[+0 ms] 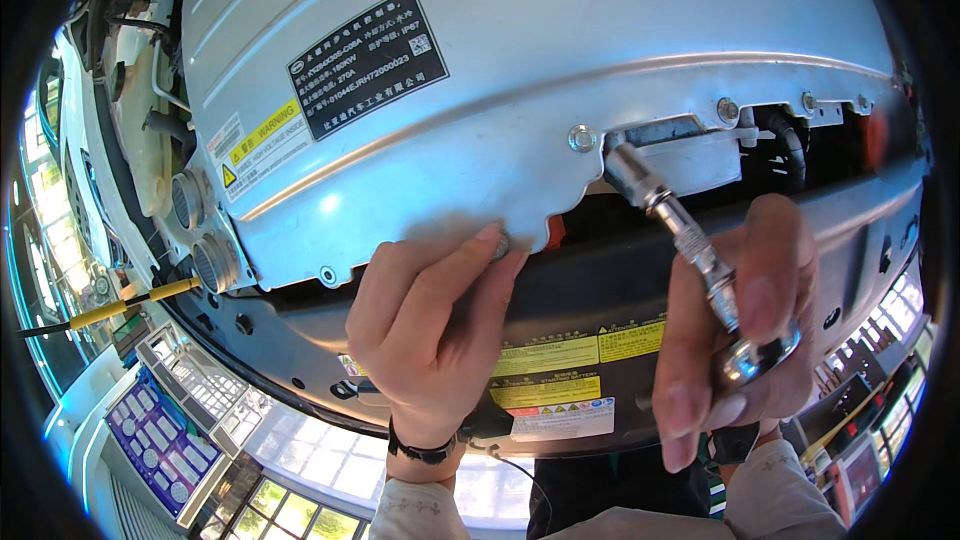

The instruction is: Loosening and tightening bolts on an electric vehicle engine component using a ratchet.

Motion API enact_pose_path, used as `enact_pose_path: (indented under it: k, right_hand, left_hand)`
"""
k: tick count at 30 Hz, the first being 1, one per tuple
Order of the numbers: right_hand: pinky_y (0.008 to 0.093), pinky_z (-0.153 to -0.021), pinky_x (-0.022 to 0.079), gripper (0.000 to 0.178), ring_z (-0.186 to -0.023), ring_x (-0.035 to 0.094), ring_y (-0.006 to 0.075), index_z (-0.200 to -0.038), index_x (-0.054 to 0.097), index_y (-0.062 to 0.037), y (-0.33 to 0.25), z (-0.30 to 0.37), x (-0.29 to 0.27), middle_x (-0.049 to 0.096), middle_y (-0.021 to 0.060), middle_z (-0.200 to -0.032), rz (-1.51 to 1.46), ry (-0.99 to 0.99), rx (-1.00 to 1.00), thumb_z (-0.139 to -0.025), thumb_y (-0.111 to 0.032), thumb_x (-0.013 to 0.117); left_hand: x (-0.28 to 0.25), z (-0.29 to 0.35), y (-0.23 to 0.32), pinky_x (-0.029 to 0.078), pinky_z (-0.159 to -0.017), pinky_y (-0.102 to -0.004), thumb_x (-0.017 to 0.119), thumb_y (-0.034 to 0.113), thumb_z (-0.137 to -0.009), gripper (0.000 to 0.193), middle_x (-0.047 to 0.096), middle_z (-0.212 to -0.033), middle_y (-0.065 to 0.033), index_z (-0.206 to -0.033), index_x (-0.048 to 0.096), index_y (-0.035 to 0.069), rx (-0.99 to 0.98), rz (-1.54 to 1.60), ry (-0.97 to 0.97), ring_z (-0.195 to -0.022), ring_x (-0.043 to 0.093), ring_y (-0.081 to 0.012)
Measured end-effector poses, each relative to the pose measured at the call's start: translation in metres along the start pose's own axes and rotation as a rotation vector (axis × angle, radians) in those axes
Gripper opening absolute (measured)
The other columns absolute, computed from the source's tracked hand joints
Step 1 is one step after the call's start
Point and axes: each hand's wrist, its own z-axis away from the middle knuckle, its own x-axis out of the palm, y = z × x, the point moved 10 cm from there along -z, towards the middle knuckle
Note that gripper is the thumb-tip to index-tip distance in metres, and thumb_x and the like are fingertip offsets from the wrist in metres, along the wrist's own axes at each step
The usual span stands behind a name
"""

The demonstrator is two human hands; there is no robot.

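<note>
My left hand [432, 325] is closed in a pinch, its thumb and fingertips on a small bolt [501, 246] at the lower flange of a large silver metal housing [520, 130]. How far in the bolt sits I cannot tell. To the right, my right hand [775, 275] grips a chrome socket wrench [692, 240] by its ratchet end, the extension slanting up and to the left. Its socket tip is close to a dark gap under the flange, near a seated bolt [582, 138]; it is not on that bolt.
Several more bolts, such as a hex bolt [728, 110], line the flange. A dark crossmember [580, 305] with yellow labels runs below. Two round connectors [212, 262] and an orange-and-black cable [130, 308] are at the left. A purple display board [165, 440] stands beyond.
</note>
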Motion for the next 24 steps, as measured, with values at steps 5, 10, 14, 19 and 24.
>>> enact_pose_path:
  k: [5, 10, 14, 19, 24]
  right_hand:
    - [0.0359, -0.065, 0.059, 0.037, -0.076, 0.071, 0.0293, -0.111, 0.058, 0.0137, 0.004, 0.002, 0.014, 0.066, 0.0275, -0.083, 0.165, -0.127, 0.018, -0.076, 0.009, 0.069]
    - [0.0312, -0.053, 0.048, 0.039, -0.058, 0.061, 0.0211, -0.121, 0.064, -0.0037, 0.031, 0.002, 0.036, 0.064, 0.0102, -0.075, 0.651, -0.271, 0.059, -0.082, -0.004, 0.069]
    - [0.0306, -0.054, 0.049, 0.036, -0.06, 0.061, 0.0222, -0.119, 0.065, -0.0066, 0.035, 0.002, 0.041, 0.062, 0.0052, -0.074, 0.715, -0.174, 0.011, -0.083, -0.009, 0.07]
    - [0.0305, -0.057, 0.051, 0.037, -0.061, 0.062, 0.0199, -0.117, 0.066, -0.0058, 0.035, 0.0, 0.03, 0.065, 0.0072, -0.08, 0.766, 0.017, -0.047, -0.081, -0.009, 0.074]
    - [0.0301, -0.059, 0.053, 0.037, -0.065, 0.065, 0.0172, -0.117, 0.065, -0.0039, 0.044, -0.001, 0.023, 0.068, 0.0096, -0.089, 0.685, 0.062, 0.098, -0.081, -0.006, 0.074]
  left_hand:
    - [0.008, -0.002, -0.004, 0.042, -0.052, -0.0256, 0.083, 0.0, -0.06, 0.037, 0.061, -0.077, -0.0067, -0.095, 0.069, 0.002, -0.172, -0.002, -0.086, -0.061, 0.053, -0.0164]
    - [-0.001, -0.001, -0.006, 0.041, -0.051, -0.0232, 0.088, 0.006, -0.056, 0.042, 0.062, -0.08, -0.0062, -0.093, 0.069, 0.002, -0.099, 0.043, -0.068, -0.061, 0.054, -0.0134]
    - [-0.008, 0.0, -0.001, 0.042, -0.05, -0.0233, 0.088, 0.007, -0.056, 0.04, 0.062, -0.078, -0.0061, -0.091, 0.07, 0.003, 0.004, 0.059, -0.016, -0.062, 0.057, -0.0138]
    - [0.002, 0.002, -0.002, 0.043, -0.05, -0.0236, 0.089, 0.005, -0.055, 0.036, 0.062, -0.074, -0.0054, -0.086, 0.071, 0.004, -0.039, 0.025, -0.003, -0.059, 0.057, -0.0151]
    - [-0.002, 0.005, -0.002, 0.044, -0.05, -0.0234, 0.088, 0.004, -0.058, 0.036, 0.062, -0.075, -0.0051, -0.09, 0.071, 0.004, -0.022, 0.022, 0.041, -0.061, 0.058, -0.0145]
